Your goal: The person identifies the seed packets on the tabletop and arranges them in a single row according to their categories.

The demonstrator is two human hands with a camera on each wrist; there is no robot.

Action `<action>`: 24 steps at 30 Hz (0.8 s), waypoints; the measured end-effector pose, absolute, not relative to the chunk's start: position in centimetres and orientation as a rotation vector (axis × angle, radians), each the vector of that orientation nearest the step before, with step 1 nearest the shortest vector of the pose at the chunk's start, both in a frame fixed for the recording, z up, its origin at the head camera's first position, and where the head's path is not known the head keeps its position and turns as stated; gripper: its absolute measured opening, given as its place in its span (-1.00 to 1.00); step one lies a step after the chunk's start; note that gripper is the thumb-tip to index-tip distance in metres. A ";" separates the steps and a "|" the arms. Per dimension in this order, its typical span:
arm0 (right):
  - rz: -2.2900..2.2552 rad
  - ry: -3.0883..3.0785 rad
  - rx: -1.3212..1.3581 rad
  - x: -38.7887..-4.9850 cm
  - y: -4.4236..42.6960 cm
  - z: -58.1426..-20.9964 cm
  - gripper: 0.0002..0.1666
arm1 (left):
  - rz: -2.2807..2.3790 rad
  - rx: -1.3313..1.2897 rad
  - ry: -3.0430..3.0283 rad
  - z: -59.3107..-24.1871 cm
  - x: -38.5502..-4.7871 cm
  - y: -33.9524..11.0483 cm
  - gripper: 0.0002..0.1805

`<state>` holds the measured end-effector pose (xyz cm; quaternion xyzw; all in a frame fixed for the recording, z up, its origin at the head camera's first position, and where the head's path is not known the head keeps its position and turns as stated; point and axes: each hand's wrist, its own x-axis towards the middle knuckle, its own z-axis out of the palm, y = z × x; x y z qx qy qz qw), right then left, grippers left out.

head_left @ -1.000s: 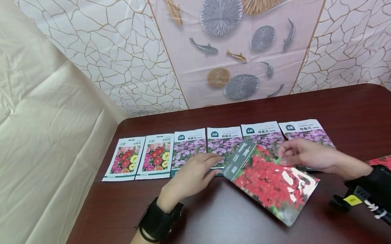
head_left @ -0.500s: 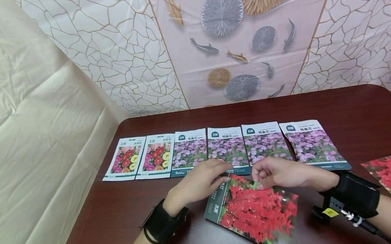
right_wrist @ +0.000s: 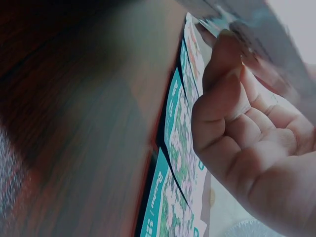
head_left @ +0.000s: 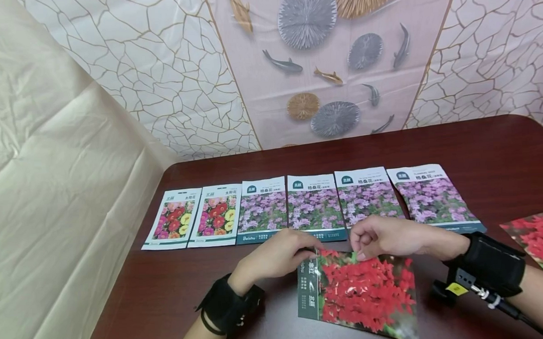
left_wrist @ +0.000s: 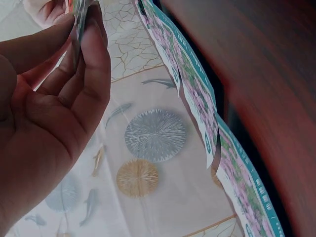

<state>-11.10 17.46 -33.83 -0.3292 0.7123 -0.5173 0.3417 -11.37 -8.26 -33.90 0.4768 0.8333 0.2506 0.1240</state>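
A seed packet with red flowers (head_left: 366, 298) is held sideways above the near part of the table, its dark green band toward the left. My left hand (head_left: 274, 256) pinches the packet's left end between thumb and fingers, as the left wrist view also shows. With curled fingers, my right hand (head_left: 388, 239) pinches its far edge near the middle. Just behind both hands lie several purple-flower seed packets (head_left: 315, 208) in a row. In the right wrist view the packet's back (right_wrist: 276, 49) rises beside the curled right hand (right_wrist: 261, 133).
Two seed packets with mixed-colour flowers (head_left: 217, 216) continue the row at the left. Another red-flower packet (head_left: 539, 237) lies at the right edge, partly behind the right forearm. The dark wooden table (head_left: 168, 293) meets a patterned cloth backdrop (head_left: 187, 82).
The red-flower packet has come left and nearer, turning until its long edge runs nearly level. My right hand moved left with it, uncovering purple packets, and my left hand now pinches the packet.
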 end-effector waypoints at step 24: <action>-1.612 2.062 -0.490 -13.6 25.8 -33.1 -0.80 | 1.101 0.897 2.372 -33.5 -12.1 -9.2 -0.88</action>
